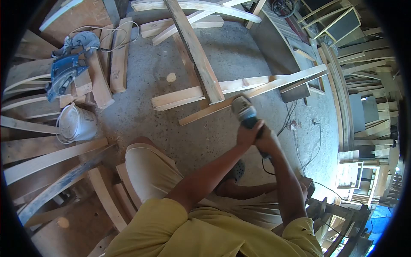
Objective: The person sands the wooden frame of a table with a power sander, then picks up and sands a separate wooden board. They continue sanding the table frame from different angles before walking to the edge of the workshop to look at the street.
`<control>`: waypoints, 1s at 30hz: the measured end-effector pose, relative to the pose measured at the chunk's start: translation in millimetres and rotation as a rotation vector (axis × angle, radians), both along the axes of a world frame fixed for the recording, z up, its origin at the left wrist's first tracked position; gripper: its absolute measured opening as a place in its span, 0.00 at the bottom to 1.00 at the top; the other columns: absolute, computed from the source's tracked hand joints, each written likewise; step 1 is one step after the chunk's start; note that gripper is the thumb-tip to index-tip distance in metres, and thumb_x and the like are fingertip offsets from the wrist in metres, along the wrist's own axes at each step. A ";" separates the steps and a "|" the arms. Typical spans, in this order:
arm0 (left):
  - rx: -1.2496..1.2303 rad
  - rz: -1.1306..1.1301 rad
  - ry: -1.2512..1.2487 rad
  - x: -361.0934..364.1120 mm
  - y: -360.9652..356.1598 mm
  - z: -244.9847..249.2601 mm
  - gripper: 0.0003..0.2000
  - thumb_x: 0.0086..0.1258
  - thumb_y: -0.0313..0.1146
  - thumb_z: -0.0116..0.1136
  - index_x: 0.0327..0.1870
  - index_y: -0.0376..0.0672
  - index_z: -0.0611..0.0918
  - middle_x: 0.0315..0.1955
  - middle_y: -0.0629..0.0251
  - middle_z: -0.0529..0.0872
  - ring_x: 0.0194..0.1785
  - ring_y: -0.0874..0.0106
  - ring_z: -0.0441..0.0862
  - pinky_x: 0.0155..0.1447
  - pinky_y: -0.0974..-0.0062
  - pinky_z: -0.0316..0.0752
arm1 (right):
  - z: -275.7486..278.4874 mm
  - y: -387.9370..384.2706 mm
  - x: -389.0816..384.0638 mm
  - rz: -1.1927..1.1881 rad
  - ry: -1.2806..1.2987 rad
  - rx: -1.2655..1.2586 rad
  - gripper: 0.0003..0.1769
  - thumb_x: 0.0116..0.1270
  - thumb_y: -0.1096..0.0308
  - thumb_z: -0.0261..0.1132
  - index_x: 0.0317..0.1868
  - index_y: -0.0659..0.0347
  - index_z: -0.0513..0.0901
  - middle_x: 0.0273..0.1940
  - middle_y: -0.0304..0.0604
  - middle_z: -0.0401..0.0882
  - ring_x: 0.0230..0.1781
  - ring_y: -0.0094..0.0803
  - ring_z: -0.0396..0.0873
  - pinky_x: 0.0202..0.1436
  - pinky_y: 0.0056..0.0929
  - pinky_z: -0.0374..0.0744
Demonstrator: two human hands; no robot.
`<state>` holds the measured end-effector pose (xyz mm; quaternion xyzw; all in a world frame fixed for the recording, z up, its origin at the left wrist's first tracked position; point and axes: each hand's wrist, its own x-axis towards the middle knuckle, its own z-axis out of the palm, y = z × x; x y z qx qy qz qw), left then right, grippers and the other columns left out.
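Observation:
Both my hands are closed around an angle grinder (245, 109) with a teal and dark body and a metal head. My left hand (248, 134) wraps the body just behind the head. Further back, my right hand (268, 140) grips the rear part, where a dark cord hangs down. The grinder's head overlaps the near edge of a long pale wooden board (274, 85) in this view. That board runs diagonally across other timber, with a thick wooden beam (195, 51) meeting it from the far side.
A blue power tool (64, 75) rests on planks to the left, near a white bucket (77, 123). Curved wooden pieces (55, 162) lie at the lower left. Cables (295, 128) trail over the concrete floor (150, 128). Stacked timber (368, 73) lines the right side.

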<state>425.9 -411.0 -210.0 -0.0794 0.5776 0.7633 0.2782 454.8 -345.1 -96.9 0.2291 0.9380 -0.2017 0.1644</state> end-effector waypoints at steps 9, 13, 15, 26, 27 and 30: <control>-0.078 -0.258 0.204 -35.8 81.6 59.7 0.34 0.52 0.63 0.69 0.43 0.36 0.84 0.39 0.45 0.88 0.45 0.52 0.87 0.50 0.61 0.80 | 1.9 92.8 10.9 -0.207 0.410 -0.221 0.34 0.44 0.73 0.78 0.54 0.66 0.75 0.44 0.44 0.83 0.42 0.30 0.81 0.46 0.32 0.81; -0.161 -0.298 0.276 -23.5 53.1 42.8 0.32 0.54 0.62 0.69 0.42 0.36 0.84 0.38 0.48 0.88 0.42 0.54 0.87 0.49 0.63 0.81 | -21.6 71.1 29.8 -0.200 0.409 -0.141 0.33 0.47 0.68 0.77 0.54 0.68 0.75 0.42 0.54 0.85 0.43 0.36 0.85 0.45 0.36 0.82; -0.089 -0.177 0.236 -8.7 24.4 12.2 0.29 0.56 0.59 0.70 0.41 0.36 0.84 0.36 0.51 0.88 0.39 0.61 0.88 0.47 0.66 0.80 | -36.0 40.7 27.1 -0.186 0.206 -0.142 0.34 0.49 0.61 0.76 0.55 0.69 0.76 0.43 0.61 0.85 0.47 0.45 0.86 0.47 0.40 0.82; 0.107 0.379 -0.163 24.2 -130.4 -79.3 0.22 0.62 0.48 0.70 0.37 0.33 0.82 0.34 0.67 0.85 0.36 0.77 0.80 0.43 0.74 0.77 | -80.1 -119.0 -10.4 0.201 -0.081 -0.096 0.33 0.54 0.54 0.68 0.61 0.54 0.74 0.42 0.60 0.85 0.48 0.57 0.82 0.50 0.52 0.80; 0.109 0.399 -0.157 23.1 -128.7 -77.4 0.23 0.61 0.49 0.70 0.37 0.32 0.82 0.35 0.66 0.85 0.36 0.77 0.80 0.43 0.74 0.77 | -79.7 -118.0 -10.5 0.217 -0.061 -0.089 0.32 0.54 0.54 0.68 0.60 0.54 0.74 0.42 0.59 0.85 0.47 0.58 0.82 0.50 0.52 0.80; -0.006 0.158 -0.067 15.2 -98.0 -60.8 0.26 0.60 0.52 0.71 0.40 0.32 0.81 0.35 0.65 0.85 0.37 0.75 0.81 0.44 0.72 0.77 | -51.8 -89.8 -2.4 0.104 -0.021 -0.050 0.32 0.54 0.54 0.68 0.58 0.57 0.74 0.42 0.60 0.85 0.47 0.58 0.83 0.50 0.52 0.79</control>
